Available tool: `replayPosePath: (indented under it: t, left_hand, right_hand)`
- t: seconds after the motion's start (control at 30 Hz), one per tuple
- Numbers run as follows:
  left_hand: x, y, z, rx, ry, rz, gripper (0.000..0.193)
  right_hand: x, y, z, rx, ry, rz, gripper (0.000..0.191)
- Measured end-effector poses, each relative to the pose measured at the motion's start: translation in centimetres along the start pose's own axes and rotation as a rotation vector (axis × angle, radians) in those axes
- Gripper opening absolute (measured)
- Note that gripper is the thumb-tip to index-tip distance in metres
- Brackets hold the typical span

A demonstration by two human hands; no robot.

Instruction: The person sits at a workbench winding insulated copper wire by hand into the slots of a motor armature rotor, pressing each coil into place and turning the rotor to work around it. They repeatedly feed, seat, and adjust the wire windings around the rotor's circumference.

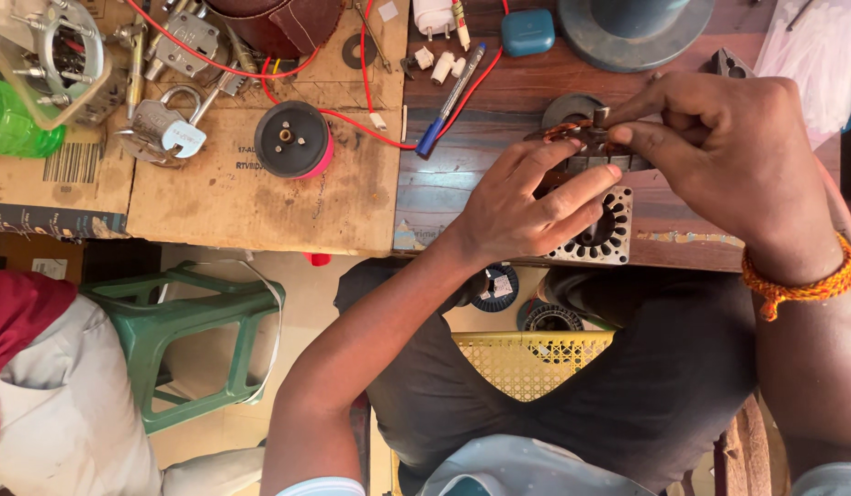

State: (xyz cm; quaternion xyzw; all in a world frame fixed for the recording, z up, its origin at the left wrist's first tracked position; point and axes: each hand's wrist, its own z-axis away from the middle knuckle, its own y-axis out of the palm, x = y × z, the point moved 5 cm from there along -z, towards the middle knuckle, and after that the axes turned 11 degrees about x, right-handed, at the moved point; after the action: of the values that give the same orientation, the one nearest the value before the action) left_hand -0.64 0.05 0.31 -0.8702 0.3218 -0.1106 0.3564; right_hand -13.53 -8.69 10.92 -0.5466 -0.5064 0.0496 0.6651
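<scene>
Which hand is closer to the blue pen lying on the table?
The left hand. It sits just below and to the right of the blue pen. The right hand is farther right, beyond the metal motor core that both hands work on.
</scene>
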Motion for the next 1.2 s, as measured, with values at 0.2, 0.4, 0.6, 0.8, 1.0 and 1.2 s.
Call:
replayPosePath:
  t: [0.2, 0.4, 0.6, 0.8, 1.0, 1.2]
  left_hand:
    - [-0.2, -0.3, -0.1, -0.052, 0.019, -0.022, 0.029]
    - [0.0, -0.4, 0.0, -0.015, -0.008, 0.008, 0.025]
    - [0.2, -0.4, -0.7, 0.193, -0.099, -0.101, 0.007]
    - [0.3, -1.8, -1.6, 0.236, -0.113, 0.041, 0.009]
    - [1.7, -2.7, -2.3, 0.236, -0.194, 0.402, 0.012]
    - [2.6, -3.2, -2.3, 0.245, -0.259, 0.703, 0.011]
  right_hand:
    - [0.3, -0.1, -0.1, 0.022, -0.017, -0.100, 0.010]
    - [0.2, 0.0, -0.7, -0.014, -0.044, 0.019, 0.013]
    - [-2.3, -0.3, -1.9, -0.039, 0.072, -0.022, 0.009]
    - [-4.8, -1.0, -1.1, -0.076, 0.178, -0.179, 0.007]
    - [-4.7, -1.8, 2.4, -0.151, 0.247, -0.239, 0.011]
    - [-1.2, -0.7, 5.7, -0.138, 0.261, -0.151, 0.011]
